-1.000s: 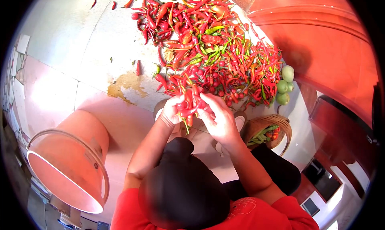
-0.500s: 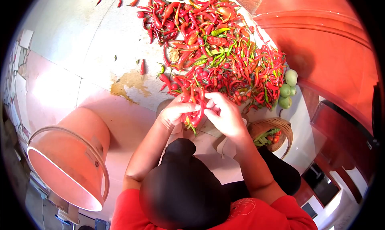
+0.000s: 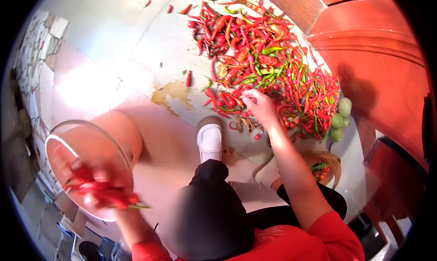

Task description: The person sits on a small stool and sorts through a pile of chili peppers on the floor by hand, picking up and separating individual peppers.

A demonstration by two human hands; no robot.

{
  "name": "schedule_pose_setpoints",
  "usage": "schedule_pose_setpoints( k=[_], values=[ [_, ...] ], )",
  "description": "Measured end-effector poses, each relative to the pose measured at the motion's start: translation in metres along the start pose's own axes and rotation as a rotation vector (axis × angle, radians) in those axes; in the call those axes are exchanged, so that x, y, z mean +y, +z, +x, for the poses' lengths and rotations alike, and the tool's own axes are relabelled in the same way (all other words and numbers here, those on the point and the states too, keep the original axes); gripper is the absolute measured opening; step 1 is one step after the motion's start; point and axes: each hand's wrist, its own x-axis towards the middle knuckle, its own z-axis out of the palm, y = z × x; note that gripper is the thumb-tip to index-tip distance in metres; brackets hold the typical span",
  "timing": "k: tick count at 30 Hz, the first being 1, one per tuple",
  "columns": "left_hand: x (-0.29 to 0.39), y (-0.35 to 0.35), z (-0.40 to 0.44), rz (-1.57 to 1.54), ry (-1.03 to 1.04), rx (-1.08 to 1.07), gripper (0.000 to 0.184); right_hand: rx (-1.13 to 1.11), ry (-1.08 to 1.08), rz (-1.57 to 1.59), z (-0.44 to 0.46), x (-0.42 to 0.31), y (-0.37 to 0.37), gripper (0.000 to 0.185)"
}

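Observation:
My left hand (image 3: 102, 188), smeared by motion, is closed around a bunch of red chili peppers (image 3: 114, 196) at the mouth of a pinkish bucket (image 3: 129, 133). A green stem end sticks out of the bunch to the right. My right hand (image 3: 260, 107) is at the near left edge of a large pile of chili peppers (image 3: 273, 60). Its fingers are bent together at the peppers; whatever lies between the fingertips is hidden. Most of the pile is red, with some green and orange peppers among them.
Green fruits (image 3: 337, 121) lie at the pile's right edge. A wicker basket (image 3: 336, 167) with peppers stands by my right leg. My shoe (image 3: 210, 138) is between bucket and pile. Loose peppers (image 3: 188, 78) lie left of the pile; a red cabinet-like surface (image 3: 364, 38) rises right.
My left hand has carried the red chili peppers from in front of the pile leftward to the bucket's mouth. My right hand has left the bunch and moved up to the pile. The view has shifted.

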Motion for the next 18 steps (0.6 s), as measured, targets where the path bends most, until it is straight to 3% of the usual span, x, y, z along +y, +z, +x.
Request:
schedule_pose_setpoints(
  k=[1,2,5,6,8,10,12,14,16,17,18],
  values=[
    [0.029,0.015,-0.009,0.172,0.121,0.222,0.055,-0.02,-0.091,-0.028,0.007,0.002,0.011,0.02],
    [0.066,-0.019,-0.023,0.414,0.299,0.403,0.052,-0.037,-0.18,-0.053,0.012,0.003,0.022,0.019],
    [0.119,-0.051,-0.049,0.921,0.313,0.802,0.041,-0.083,-0.267,-0.475,0.022,0.003,0.055,0.022],
    [0.14,-0.08,-0.067,1.049,0.096,0.782,0.045,-0.089,-0.228,-0.675,0.022,-0.004,0.061,0.025],
    [0.141,-0.121,-0.087,1.304,-0.106,0.733,0.052,-0.095,-0.229,-0.709,0.027,0.0,0.069,0.029],
    [0.122,-0.123,-0.098,1.469,0.009,0.848,0.056,-0.063,-0.193,-0.728,0.029,0.0,0.072,0.029],
    [0.091,-0.056,-0.075,1.477,0.034,0.815,0.062,-0.038,-0.248,-0.682,0.028,-0.002,0.077,0.031],
    [0.062,-0.02,-0.058,2.28,0.493,0.468,0.061,-0.073,-0.249,-0.809,0.032,-0.014,0.088,0.033],
    [0.01,-0.01,-0.046,2.051,0.598,0.154,0.055,-0.102,-0.241,-0.871,0.045,-0.01,0.099,0.036],
    [-0.011,0.003,-0.028,1.887,0.529,-0.113,0.045,-0.118,-0.196,-0.866,0.049,-0.008,0.104,0.037],
    [-0.036,0.013,-0.013,1.823,0.328,-0.141,0.037,-0.137,-0.149,-0.861,0.053,-0.007,0.107,0.039]
  ],
)
